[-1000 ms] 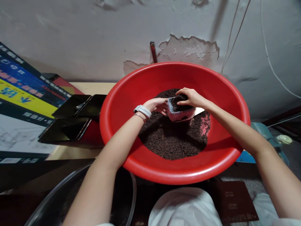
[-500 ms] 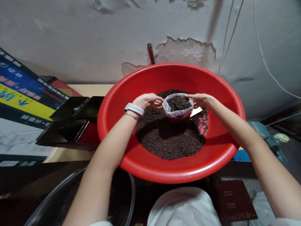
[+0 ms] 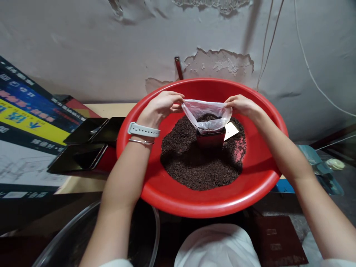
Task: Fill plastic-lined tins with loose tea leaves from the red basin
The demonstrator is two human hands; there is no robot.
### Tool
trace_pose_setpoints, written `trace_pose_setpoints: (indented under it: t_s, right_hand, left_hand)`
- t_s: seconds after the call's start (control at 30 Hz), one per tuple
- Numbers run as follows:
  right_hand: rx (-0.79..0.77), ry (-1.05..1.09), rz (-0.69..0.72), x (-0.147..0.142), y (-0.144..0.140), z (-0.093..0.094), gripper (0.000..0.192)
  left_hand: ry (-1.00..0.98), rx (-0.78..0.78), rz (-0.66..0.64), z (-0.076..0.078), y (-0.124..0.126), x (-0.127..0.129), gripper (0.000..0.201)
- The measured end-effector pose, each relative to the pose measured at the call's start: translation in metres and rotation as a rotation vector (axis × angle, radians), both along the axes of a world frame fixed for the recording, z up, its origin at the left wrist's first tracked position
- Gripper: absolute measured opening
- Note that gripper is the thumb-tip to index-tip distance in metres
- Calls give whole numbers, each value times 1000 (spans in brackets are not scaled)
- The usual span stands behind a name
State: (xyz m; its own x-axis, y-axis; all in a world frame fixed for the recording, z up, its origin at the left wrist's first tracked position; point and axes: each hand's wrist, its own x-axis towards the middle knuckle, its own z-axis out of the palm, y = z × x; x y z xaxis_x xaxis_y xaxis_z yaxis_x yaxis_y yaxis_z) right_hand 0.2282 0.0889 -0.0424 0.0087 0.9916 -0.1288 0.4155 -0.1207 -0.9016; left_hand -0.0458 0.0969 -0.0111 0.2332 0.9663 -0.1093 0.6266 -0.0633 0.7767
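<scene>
A clear plastic bag [image 3: 207,106] lines a dark red square tin [image 3: 210,141] and holds dark, loose tea-like leaves [image 3: 208,118]. My left hand [image 3: 164,104] pinches the bag's left edge, and my right hand [image 3: 241,104] pinches its right edge. Between them the rim is pulled up and stretched wide above the tin. The tin stands on a heap of the same dark leaves [image 3: 200,170] inside a big red basin [image 3: 211,209]. Beside the tin, on its right, lies a pale flat piece [image 3: 231,131].
Several open dark tins [image 3: 83,129] lie left of the basin, near a printed box [image 3: 22,111]. Below left is a large clear-rimmed tub [image 3: 157,226]. A dark red box [image 3: 278,237] sits low on the right. Behind the basin rises a peeling wall [image 3: 139,44].
Both hands have raised the bag's edges, the left also moving outward. The bag's rim now stands higher and stretched, and more of the tin shows.
</scene>
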Motion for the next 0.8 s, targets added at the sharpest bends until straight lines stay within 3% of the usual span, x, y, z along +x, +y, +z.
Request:
trace_pose_setpoints:
  t_s: [0.07,0.17,0.23,0.3,0.43,0.57,0.8]
  right_hand:
    - [-80,-54,31,0,-4,-2,18]
    - [-298,-41,172,0,-10,-8,36]
    - [-371,-8,253,1,-12,-10,36]
    - [-346,3,267,3,-12,-7,28]
    - [-113,-32,140,9,-8,8,17]
    - [194,-24,-94,7,-3,15,24]
    - [566,-200,-194,-12,-7,12,30]
  left_hand:
    - [-37,-61,32,-3,-1,1,38]
    - [111,-189,-114,-11,-2,1,30]
    - [208,-277,-230,-14,-3,0,28]
    - [272,-313,-290,-14,-5,0,25]
    - [262,-191,-190,-2,-10,-3,25]
    - [91,-59,-28,4,-8,-5,24]
    - [-28,140,27,-1,-1,-3,25]
